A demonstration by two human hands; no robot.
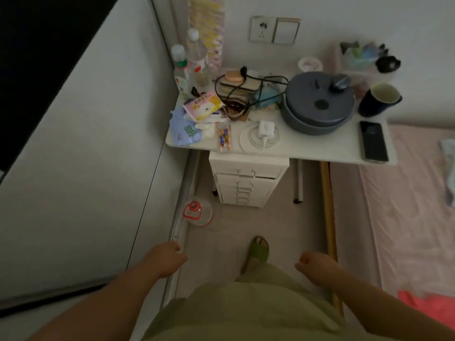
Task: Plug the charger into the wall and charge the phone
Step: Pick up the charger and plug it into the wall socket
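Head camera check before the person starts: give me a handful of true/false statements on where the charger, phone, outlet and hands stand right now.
1. The white charger lies on the table with its cable coiled beneath it. True.
2. The phone is in the right hand. False: it lies flat at the table's right edge, and that hand is empty.
3. The wall outlet already has a plug in it. False: nothing is plugged in.
4. The left hand is loosely closed, holding nothing. True.
5. The phone lies right of the grey pot. True.
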